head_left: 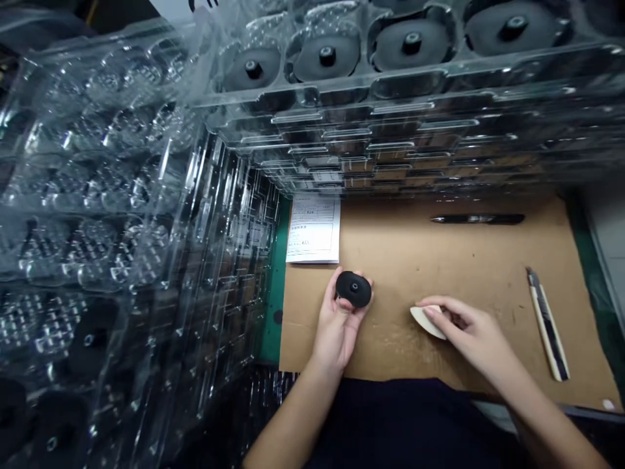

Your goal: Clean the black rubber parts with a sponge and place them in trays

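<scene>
Clear plastic trays [342,111] rose in stacks along the far and left edges of a green bench [276,286], their pockets holding black rounded parts [413,43] with raised centres. Brown cardboard [430,260] covered the bench, and a person's dark clothing [405,423] showed beyond its near edge. On the cardboard, a printed paper slip [312,228] lay at the far left corner, a black pen [477,219] ran along the far edge, and a white-and-black utility knife [547,324] lay by the right edge. Above the near left part of the cardboard, the left hand [339,326] was cupped palm up, fingers curled around a black oval part [353,289] with a small centre hole. Just right of it, the right hand [463,329] was half closed, its fingers bent over a pale wedge-shaped pad [426,322] that touched the cardboard near the sheet's near edge.
</scene>
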`<state>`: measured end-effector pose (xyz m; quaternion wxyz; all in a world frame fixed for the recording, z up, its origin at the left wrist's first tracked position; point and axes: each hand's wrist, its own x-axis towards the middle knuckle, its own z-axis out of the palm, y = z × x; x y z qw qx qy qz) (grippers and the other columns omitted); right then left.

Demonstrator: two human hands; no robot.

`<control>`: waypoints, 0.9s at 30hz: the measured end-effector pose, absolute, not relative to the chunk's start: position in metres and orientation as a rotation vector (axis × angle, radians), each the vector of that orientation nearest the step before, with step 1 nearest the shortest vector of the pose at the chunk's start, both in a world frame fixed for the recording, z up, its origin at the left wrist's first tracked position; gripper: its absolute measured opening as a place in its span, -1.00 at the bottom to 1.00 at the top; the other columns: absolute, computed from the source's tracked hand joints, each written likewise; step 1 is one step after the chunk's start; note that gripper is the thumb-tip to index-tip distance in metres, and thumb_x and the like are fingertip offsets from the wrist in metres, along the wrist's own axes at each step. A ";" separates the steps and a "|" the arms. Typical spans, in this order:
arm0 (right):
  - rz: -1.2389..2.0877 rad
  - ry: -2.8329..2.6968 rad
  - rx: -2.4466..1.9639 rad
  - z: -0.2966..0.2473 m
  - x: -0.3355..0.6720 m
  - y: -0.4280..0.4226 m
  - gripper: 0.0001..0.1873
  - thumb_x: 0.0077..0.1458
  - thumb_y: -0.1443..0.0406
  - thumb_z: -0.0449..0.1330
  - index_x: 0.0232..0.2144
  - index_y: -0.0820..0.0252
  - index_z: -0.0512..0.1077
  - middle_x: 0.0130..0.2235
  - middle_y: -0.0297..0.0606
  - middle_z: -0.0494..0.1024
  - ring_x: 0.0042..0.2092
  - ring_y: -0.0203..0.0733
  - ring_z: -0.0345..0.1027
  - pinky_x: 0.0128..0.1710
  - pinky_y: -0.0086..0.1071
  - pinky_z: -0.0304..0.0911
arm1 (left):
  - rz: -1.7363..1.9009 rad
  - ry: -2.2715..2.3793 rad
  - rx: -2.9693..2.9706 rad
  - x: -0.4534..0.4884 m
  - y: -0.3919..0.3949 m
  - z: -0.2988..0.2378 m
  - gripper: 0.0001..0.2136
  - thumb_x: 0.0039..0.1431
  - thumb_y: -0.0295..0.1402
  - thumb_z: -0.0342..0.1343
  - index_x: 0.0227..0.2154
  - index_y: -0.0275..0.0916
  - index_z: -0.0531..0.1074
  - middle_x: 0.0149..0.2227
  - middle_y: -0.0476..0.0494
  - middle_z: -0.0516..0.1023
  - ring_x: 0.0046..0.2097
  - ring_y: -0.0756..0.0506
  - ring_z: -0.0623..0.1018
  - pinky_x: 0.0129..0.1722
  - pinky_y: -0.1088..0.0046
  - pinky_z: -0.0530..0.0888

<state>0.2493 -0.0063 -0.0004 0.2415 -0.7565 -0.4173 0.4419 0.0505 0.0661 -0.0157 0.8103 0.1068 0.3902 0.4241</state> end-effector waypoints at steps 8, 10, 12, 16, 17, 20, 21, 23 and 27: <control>0.749 -1.258 -1.582 0.062 0.194 0.017 -0.77 0.15 0.34 0.06 -0.16 0.17 0.43 -0.21 -0.27 0.47 -0.23 -0.33 0.34 -0.20 -0.46 0.25 | 0.716 0.833 0.344 0.064 0.043 0.022 -0.51 0.00 -0.27 0.23 0.02 -0.19 0.32 -0.03 -0.20 0.42 -0.01 -0.12 0.44 -0.04 0.46 0.40; 0.817 -1.359 -1.489 0.075 0.187 0.015 -0.77 0.14 0.40 0.04 -0.17 0.18 0.43 -0.25 -0.29 0.46 -0.25 -0.38 0.33 -0.20 -0.51 0.24 | 0.657 0.863 0.346 0.063 0.036 0.032 -0.53 0.00 -0.36 0.25 0.01 -0.15 0.34 -0.07 -0.15 0.45 -0.05 -0.07 0.47 -0.08 0.51 0.41; 0.998 -1.481 -1.464 0.082 0.190 0.013 -0.80 0.12 0.42 0.06 -0.26 0.14 0.46 -0.33 -0.38 0.46 -0.35 -0.44 0.31 -0.32 -0.57 0.22 | 0.652 0.868 0.348 0.062 0.030 0.040 -0.53 -0.03 -0.43 0.26 -0.01 -0.11 0.36 -0.08 -0.10 0.47 -0.08 -0.04 0.48 -0.12 0.54 0.42; 0.767 -1.487 -1.517 0.090 0.195 0.006 -0.80 0.13 0.42 0.07 -0.24 0.17 0.46 -0.32 -0.35 0.49 -0.30 -0.39 0.35 -0.26 -0.50 0.23 | 0.687 0.802 0.437 0.063 0.026 0.051 -0.56 -0.11 -0.29 0.31 -0.10 -0.21 0.43 -0.15 -0.15 0.49 -0.11 -0.09 0.49 -0.11 0.49 0.43; 0.682 -1.453 -1.491 0.091 0.195 0.003 -0.78 0.13 0.42 0.06 -0.19 0.21 0.44 -0.27 -0.30 0.49 -0.23 -0.35 0.35 -0.19 -0.47 0.23 | 0.677 0.790 0.453 0.062 0.026 0.053 -0.54 -0.13 -0.27 0.32 -0.10 -0.21 0.43 -0.14 -0.16 0.49 -0.09 -0.11 0.48 -0.07 0.45 0.42; 0.816 -1.468 -1.375 0.096 0.196 -0.006 -0.76 0.14 0.44 0.04 -0.16 0.20 0.41 -0.24 -0.30 0.47 -0.21 -0.38 0.34 -0.19 -0.50 0.25 | 0.661 0.779 0.458 0.061 0.026 0.057 -0.41 -0.22 -0.31 0.36 -0.02 -0.14 0.39 -0.05 -0.17 0.46 -0.02 -0.15 0.45 0.04 0.36 0.36; 0.916 -1.496 -1.372 0.098 0.197 -0.007 -0.78 0.15 0.44 0.04 -0.21 0.17 0.43 -0.29 -0.34 0.46 -0.28 -0.42 0.33 -0.27 -0.54 0.25 | 0.667 0.787 0.461 0.061 0.026 0.058 -0.40 -0.23 -0.33 0.37 -0.01 -0.12 0.38 -0.02 -0.17 0.45 0.00 -0.15 0.44 0.05 0.36 0.35; 0.938 -1.521 -1.433 0.099 0.199 -0.006 -0.81 0.15 0.42 0.05 -0.28 0.16 0.45 -0.38 -0.37 0.44 -0.38 -0.44 0.30 -0.39 -0.55 0.22 | 0.683 0.797 0.481 0.063 0.026 0.060 -0.43 -0.22 -0.32 0.36 -0.04 -0.12 0.41 -0.01 -0.16 0.45 0.02 -0.15 0.43 0.04 0.40 0.35; 0.613 -1.440 -1.378 0.100 0.200 -0.006 -0.76 0.12 0.46 0.06 -0.16 0.28 0.41 -0.25 -0.24 0.48 -0.20 -0.33 0.35 -0.13 -0.44 0.26 | 0.685 0.790 0.520 0.065 0.027 0.065 -0.47 -0.21 -0.31 0.36 -0.08 -0.16 0.43 -0.04 -0.18 0.47 0.03 -0.15 0.43 0.04 0.40 0.35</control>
